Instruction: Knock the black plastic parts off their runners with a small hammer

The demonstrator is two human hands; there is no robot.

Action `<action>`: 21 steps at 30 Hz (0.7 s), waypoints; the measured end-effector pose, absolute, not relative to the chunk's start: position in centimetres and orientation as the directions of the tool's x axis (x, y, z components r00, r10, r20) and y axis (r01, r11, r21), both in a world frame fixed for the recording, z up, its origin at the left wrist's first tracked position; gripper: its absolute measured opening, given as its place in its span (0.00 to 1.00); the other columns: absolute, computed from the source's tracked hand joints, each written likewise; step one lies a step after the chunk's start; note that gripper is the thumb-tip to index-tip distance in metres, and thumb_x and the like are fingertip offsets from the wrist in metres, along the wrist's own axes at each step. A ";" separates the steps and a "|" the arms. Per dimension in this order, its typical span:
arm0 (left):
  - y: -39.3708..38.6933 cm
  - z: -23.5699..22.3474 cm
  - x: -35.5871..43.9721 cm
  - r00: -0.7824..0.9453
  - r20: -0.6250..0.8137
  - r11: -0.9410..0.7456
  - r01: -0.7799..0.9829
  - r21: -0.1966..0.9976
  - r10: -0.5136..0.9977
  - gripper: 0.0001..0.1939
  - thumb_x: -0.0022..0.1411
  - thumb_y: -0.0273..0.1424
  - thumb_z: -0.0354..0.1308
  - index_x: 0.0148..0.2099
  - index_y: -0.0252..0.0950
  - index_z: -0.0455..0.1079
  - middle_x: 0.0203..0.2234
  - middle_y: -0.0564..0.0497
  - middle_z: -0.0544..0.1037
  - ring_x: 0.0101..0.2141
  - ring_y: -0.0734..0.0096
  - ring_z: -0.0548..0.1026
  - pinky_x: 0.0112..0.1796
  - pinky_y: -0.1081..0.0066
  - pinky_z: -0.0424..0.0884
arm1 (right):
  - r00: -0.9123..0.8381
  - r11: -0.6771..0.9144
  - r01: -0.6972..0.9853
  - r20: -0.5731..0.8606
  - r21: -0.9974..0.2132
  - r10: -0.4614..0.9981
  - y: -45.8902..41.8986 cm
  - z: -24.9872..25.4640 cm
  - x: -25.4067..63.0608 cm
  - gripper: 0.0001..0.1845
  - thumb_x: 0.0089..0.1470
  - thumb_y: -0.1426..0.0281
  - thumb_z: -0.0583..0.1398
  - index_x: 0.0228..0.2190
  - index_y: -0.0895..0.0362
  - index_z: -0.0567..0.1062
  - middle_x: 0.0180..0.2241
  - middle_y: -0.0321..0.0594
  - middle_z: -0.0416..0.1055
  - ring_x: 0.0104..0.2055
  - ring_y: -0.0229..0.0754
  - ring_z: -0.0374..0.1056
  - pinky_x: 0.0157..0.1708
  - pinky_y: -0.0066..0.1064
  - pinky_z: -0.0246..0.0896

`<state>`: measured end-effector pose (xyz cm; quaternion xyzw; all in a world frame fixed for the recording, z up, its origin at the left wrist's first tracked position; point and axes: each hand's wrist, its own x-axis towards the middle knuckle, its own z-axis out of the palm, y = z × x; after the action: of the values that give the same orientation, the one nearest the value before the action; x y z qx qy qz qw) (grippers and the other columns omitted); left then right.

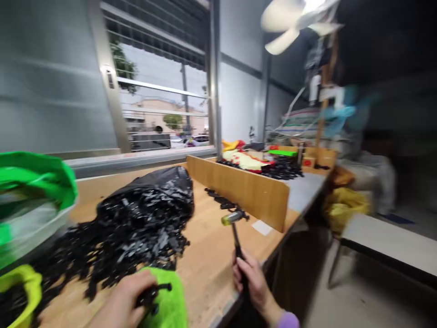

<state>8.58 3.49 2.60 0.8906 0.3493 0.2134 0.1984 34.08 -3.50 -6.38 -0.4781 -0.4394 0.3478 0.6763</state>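
Note:
My right hand (253, 281) is closed round the black handle of a small hammer (234, 228), whose yellowish head points up over the wooden bench (211, 255). My left hand (124, 300) rests at the near edge of the bench, fingers pinched on small black plastic parts (152, 296) lying on a bright green cloth (169, 300). A large heap of black plastic parts (126, 237) spills from a black bag (164, 184) just beyond my left hand.
A wooden divider board (246, 189) stands across the bench, with more black parts (282, 171) and coloured cloth behind it. A green-lined bin (30, 191) sits at left. A bench seat (389, 241) and a yellow bag (343, 207) are at right; a fan (293, 20) hangs overhead.

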 end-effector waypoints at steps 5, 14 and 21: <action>4.3 2.5 7.6 0.661 0.163 -0.631 0.569 0.527 0.733 0.10 0.45 0.19 0.48 0.26 0.34 0.68 0.25 0.53 0.72 0.30 0.69 0.70 0.31 0.72 0.63 | 0.351 0.294 -0.110 0.240 -0.949 0.905 -4.1 -6.1 35.6 0.16 0.53 0.55 0.56 0.30 0.56 0.65 0.16 0.29 0.56 0.13 0.31 0.51 0.12 0.25 0.43; 3.5 4.0 2.2 0.520 0.132 -0.456 0.566 0.687 0.844 0.25 0.52 0.33 0.52 0.55 0.39 0.63 0.52 0.49 0.67 0.51 0.61 0.64 0.53 0.64 0.57 | 0.341 0.249 -0.096 0.204 -0.964 0.918 -4.2 -5.5 35.0 0.14 0.56 0.57 0.52 0.30 0.55 0.64 0.16 0.30 0.55 0.14 0.32 0.52 0.14 0.24 0.43; 2.0 0.9 3.3 0.449 0.088 -0.361 0.569 0.739 0.889 0.19 0.61 0.40 0.45 0.36 0.37 0.76 0.30 0.51 0.78 0.32 0.66 0.72 0.35 0.74 0.67 | 0.233 0.191 0.293 0.263 -0.937 0.936 -5.2 -4.5 33.4 0.19 0.53 0.54 0.54 0.37 0.56 0.71 0.18 0.37 0.63 0.16 0.39 0.58 0.14 0.29 0.51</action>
<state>3.35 2.01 0.87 0.7870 0.4631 0.2468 0.3244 33.39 -5.22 -4.48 -0.5637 -0.5449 0.2945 0.5464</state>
